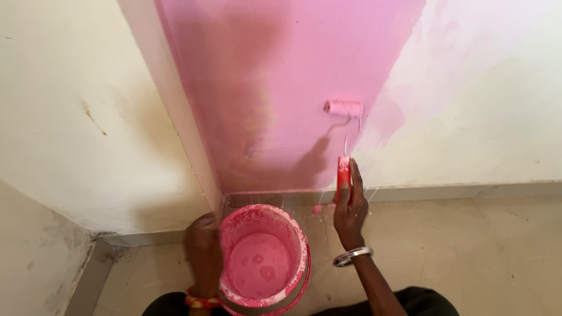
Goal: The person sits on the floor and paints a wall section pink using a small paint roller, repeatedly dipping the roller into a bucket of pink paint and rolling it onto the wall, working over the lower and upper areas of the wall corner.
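Left of the round pink plastic paint bucket [261, 257], cream plaster wall [76, 117] meets a grey skirting strip [140, 237] and beige tiled floor [468, 251]. The left hand [203, 253] presses against the bucket's side, fingers curled on it. Above the bucket the wall is freshly pink [263, 76]. Right of it, the right hand [350, 206] grips the red handle of a small pink-soaked paint roller [343, 107], which touches the wall.

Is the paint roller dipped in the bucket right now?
No, the paint roller is up against the pink wall, held by the right hand, well above the bucket.
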